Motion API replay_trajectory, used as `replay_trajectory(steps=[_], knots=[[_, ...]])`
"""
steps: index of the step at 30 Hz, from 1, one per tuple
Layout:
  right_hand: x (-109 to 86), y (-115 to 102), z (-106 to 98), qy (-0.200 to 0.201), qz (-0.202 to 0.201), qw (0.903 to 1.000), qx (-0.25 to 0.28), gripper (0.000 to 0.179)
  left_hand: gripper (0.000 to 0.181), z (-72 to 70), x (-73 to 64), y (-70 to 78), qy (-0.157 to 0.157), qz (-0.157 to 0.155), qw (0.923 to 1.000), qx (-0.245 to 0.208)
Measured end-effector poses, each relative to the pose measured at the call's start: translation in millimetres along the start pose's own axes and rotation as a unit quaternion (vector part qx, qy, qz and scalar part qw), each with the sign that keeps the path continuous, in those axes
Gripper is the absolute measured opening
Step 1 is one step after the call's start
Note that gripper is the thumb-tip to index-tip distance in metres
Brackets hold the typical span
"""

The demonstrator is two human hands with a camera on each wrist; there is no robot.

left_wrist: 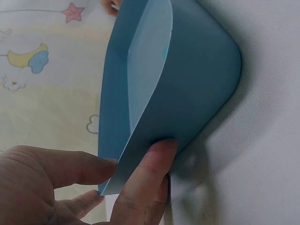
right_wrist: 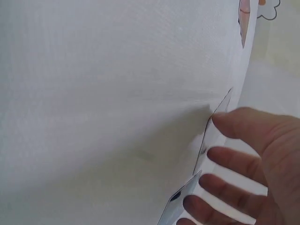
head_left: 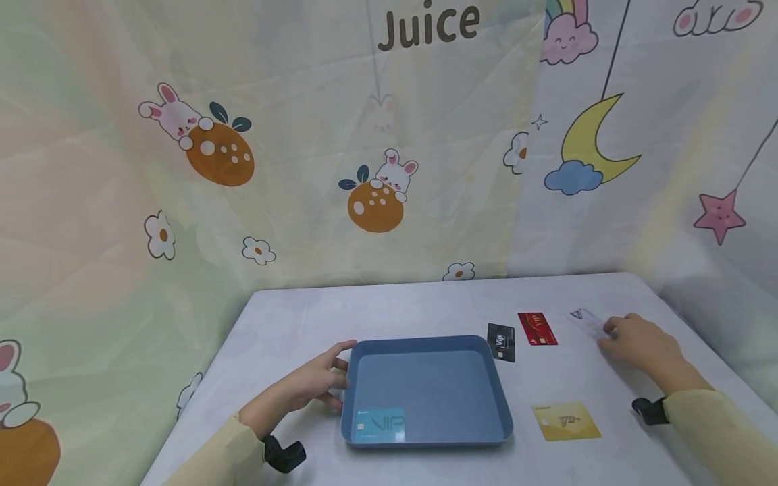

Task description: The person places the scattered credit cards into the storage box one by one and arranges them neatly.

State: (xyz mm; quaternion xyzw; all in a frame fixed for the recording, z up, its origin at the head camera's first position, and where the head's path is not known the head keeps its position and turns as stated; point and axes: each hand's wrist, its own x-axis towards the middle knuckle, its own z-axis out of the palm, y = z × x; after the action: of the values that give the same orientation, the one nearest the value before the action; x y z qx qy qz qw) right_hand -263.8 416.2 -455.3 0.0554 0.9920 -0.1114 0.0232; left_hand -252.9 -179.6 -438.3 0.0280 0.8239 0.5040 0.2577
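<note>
My left hand (head_left: 310, 381) rests against the outer left wall of a blue tray (head_left: 428, 385). In the left wrist view its thumb touches near the rim and a finger presses the outer wall. A light-blue VIP card (head_left: 380, 426) lies in the tray's near left corner. At the far right, my right hand (head_left: 647, 344) is over a whitish card (head_left: 585, 321) on the table, its fingers covering part of it. Close up in the right wrist view, the thumb (right_wrist: 234, 124) meets a thin card edge, fingers spread beside it; a second pale card piece (right_wrist: 180, 199) shows below.
A black VIP card (head_left: 501, 342) lies by the tray's far right corner, touching or close to it. Beyond it is a red card (head_left: 537, 329). A gold card (head_left: 566, 421) lies right of the tray. Printed cloth walls (head_left: 316, 135) stand behind the white table (head_left: 304, 314).
</note>
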Motion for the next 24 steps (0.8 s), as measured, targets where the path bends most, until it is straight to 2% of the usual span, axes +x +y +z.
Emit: replay_trajectory(steps=[6,11,18,24], knots=[[-9.0,11,-3,0.017,0.045,0.9988,0.005,0.055,0.088,0.5,1.1,-0.9,0.001,-0.002,1.0,0.001],[-12.6,19,-5,-0.004,0.067,0.9975,0.022,0.052,0.088,0.7,1.7,-1.0,0.003,-0.003,1.0,0.007],[-12.7,19,-9,-0.021,0.079,0.9962,0.028,0.059,0.088,-1.0,1.5,-0.2,0.003,0.0,1.0,0.005],[-13.4,19,-10,-0.031,0.122,0.9913,0.04,0.061,0.088,0.6,1.7,-0.8,0.002,-0.003,1.0,0.0]])
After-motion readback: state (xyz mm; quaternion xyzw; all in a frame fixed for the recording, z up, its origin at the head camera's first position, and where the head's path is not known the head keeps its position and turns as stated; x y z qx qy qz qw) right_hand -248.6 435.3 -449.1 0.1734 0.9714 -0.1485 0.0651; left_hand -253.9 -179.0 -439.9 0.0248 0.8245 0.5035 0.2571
